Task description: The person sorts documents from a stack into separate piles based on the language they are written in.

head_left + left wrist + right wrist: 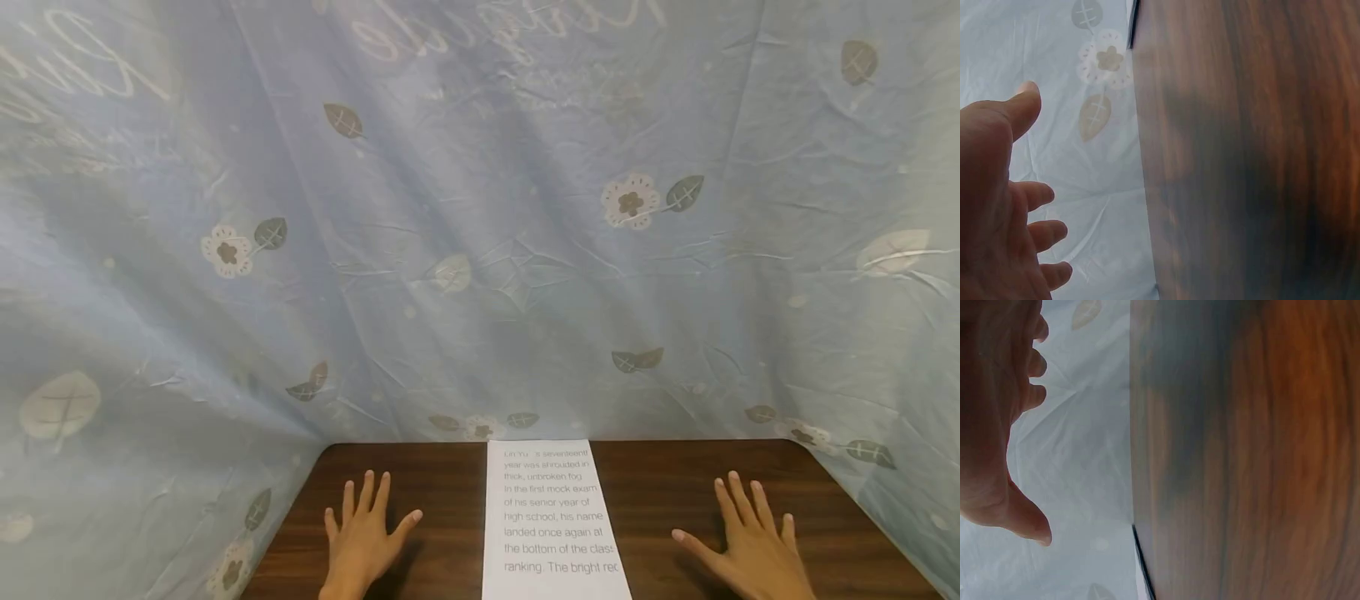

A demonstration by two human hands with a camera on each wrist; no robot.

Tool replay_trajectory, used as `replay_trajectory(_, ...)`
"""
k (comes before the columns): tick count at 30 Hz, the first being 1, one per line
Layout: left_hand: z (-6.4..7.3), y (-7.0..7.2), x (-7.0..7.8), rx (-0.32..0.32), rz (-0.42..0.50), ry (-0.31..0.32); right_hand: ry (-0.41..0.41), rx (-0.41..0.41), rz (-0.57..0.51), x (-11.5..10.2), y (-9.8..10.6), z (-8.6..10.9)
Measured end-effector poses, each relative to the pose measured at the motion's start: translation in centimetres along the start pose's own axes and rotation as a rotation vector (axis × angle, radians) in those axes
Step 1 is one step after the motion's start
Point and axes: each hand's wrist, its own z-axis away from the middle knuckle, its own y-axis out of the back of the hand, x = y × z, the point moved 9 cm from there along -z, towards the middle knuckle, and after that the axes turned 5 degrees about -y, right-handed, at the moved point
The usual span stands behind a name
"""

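A white sheet of paper with printed English text lies on the dark wooden table, between the two hands. To its left, my left hand is held palm down with fingers spread and thumb out. On the other side, my right hand is spread in the same way, its thumb pointing towards the paper. Both wrist views show the palms raised above the tabletop, with shadows on the wood below. Neither hand holds anything, and both are apart from the paper.
A pale blue curtain printed with leaves and flowers hangs behind the table and round both sides. It meets the table's far edge. In the right wrist view, a thin dark edge shows at the table's rim.
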Motion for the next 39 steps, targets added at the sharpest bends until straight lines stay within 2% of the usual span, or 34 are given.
replay_trajectory(12, 0.0, 0.0, 1.9, 0.053, 0.118, -0.072, 0.058, -0.088, -0.055, -2.6, -1.8, -0.6)
replay_trajectory(21, -0.1, -0.5, 3.4, 0.096, 0.259, -0.124, 0.021, -0.139, -0.123, -3.5, -2.4, -0.7)
replay_trajectory(28, -0.5, -1.2, 4.4, 0.146, 0.332, -0.168, 0.048, -0.077, -0.190, -4.5, -2.0, -0.9)
replay_trajectory(34, -0.8, -1.2, 5.0, 0.241, 0.371, -0.199, 0.036, 0.002, -0.235, -4.9, -1.7, -1.0)
replay_trajectory(39, -1.1, -1.4, 5.3, 0.274, 0.391, -0.192, 0.032, 0.048, -0.308, -5.2, -1.7, -1.0)
